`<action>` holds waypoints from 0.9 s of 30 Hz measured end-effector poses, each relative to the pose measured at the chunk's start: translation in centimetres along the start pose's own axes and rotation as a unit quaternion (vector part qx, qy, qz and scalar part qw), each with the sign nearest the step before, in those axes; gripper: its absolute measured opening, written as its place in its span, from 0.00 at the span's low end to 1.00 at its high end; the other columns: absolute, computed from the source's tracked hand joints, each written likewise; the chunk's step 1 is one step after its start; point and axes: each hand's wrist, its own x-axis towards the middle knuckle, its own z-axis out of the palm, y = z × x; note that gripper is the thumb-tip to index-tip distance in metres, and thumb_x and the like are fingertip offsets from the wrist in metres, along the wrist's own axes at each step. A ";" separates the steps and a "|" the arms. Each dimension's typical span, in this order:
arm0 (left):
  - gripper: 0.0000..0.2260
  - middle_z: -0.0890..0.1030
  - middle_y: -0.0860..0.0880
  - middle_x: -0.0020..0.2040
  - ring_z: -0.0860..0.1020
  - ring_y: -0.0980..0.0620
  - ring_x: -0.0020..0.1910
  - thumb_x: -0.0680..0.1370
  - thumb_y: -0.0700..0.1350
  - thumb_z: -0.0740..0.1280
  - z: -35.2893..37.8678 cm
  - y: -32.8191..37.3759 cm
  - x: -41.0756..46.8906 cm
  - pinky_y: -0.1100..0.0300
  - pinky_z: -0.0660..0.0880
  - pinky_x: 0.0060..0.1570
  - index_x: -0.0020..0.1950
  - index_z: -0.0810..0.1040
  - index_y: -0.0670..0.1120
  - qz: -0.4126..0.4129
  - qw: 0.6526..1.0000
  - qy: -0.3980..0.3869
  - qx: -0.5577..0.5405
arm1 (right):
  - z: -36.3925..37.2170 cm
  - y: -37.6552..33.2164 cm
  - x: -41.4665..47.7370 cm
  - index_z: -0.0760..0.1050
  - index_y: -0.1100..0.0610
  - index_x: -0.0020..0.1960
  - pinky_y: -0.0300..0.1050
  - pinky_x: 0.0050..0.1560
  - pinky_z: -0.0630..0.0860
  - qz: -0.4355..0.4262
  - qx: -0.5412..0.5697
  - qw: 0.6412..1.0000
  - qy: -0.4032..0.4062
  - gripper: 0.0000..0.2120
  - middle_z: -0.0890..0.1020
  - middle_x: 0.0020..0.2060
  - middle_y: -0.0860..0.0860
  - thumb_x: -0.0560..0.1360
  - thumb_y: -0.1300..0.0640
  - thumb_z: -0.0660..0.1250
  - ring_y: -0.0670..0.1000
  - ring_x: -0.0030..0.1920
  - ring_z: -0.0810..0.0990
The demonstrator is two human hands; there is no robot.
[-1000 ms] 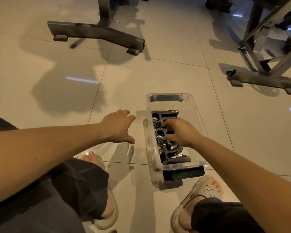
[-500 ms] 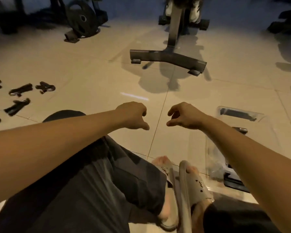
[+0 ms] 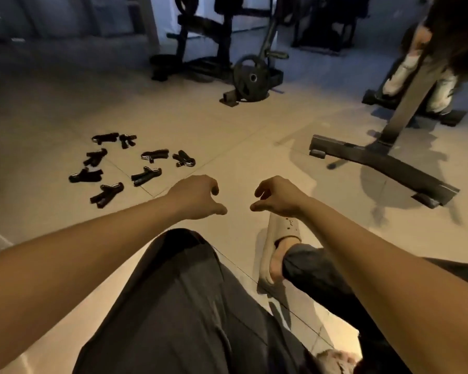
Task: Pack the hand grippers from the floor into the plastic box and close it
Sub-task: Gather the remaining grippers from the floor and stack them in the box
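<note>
Both hands, the left hand [image 3: 197, 197] and the right hand [image 3: 277, 197], hang loose and hold nothing, while the hand grippers [image 3: 131, 164] lie on the floor [image 3: 254, 147] ahead and left, probably small, hard, easiest grabbed by the handles.

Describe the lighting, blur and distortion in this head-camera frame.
Head view: warm light on the near floor and both arms, dim bluish gloom at the back around the weight plate; the machine base casts a soft shadow; wide-angle bending stretches the forearms; the hand grippers and edges are slightly motion-smeared.
</note>
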 end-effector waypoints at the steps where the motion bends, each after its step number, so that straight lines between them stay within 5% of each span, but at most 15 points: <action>1: 0.29 0.78 0.50 0.66 0.77 0.49 0.61 0.72 0.61 0.74 -0.6 -1.7 0.2 0.54 0.76 0.56 0.68 0.76 0.49 -0.022 1.000 0.006 -0.004 | 0.6 -1.4 2.2 0.80 0.59 0.61 0.53 0.58 0.79 -0.012 -0.001 1.000 -0.012 0.23 0.83 0.54 0.54 0.72 0.48 0.77 0.53 0.52 0.82; 9: 0.25 0.80 0.51 0.55 0.79 0.49 0.51 0.71 0.61 0.75 -7.3 -14.1 4.5 0.52 0.79 0.52 0.62 0.78 0.49 -0.209 0.977 0.029 -0.009 | 3.9 -12.2 18.5 0.79 0.59 0.63 0.48 0.54 0.77 -0.106 -0.034 0.991 -0.078 0.24 0.81 0.59 0.54 0.72 0.48 0.77 0.55 0.57 0.79; 14: 0.23 0.79 0.52 0.48 0.78 0.50 0.46 0.70 0.59 0.76 -8.6 -20.3 5.9 0.54 0.79 0.46 0.59 0.79 0.49 -0.289 0.956 0.047 0.017 | 4.6 -17.1 25.5 0.80 0.61 0.60 0.45 0.49 0.75 -0.152 -0.048 0.982 -0.103 0.20 0.83 0.56 0.55 0.73 0.50 0.76 0.52 0.49 0.77; 19: 0.20 0.79 0.50 0.51 0.78 0.50 0.49 0.72 0.56 0.76 -7.1 -26.4 6.8 0.52 0.80 0.52 0.59 0.78 0.48 -0.336 0.941 0.044 -0.021 | 6.9 -21.0 31.2 0.81 0.60 0.57 0.43 0.41 0.70 -0.171 -0.093 0.970 -0.147 0.17 0.82 0.50 0.53 0.73 0.51 0.76 0.52 0.47 0.77; 24: 0.22 0.79 0.49 0.54 0.78 0.49 0.51 0.72 0.57 0.76 -5.9 -32.5 8.3 0.50 0.79 0.55 0.61 0.77 0.47 -0.374 0.925 0.045 -0.047 | 10.4 -24.8 37.1 0.77 0.58 0.44 0.42 0.33 0.68 -0.182 -0.157 0.956 -0.170 0.15 0.79 0.38 0.52 0.72 0.47 0.76 0.53 0.42 0.78; 27: 0.23 0.79 0.49 0.55 0.78 0.49 0.51 0.72 0.57 0.76 -5.0 -35.9 10.4 0.51 0.79 0.55 0.62 0.77 0.47 -0.398 0.916 0.027 -0.044 | 13.1 -25.6 41.2 0.79 0.60 0.51 0.44 0.37 0.73 -0.192 -0.158 0.952 -0.178 0.17 0.81 0.42 0.52 0.72 0.47 0.76 0.53 0.44 0.80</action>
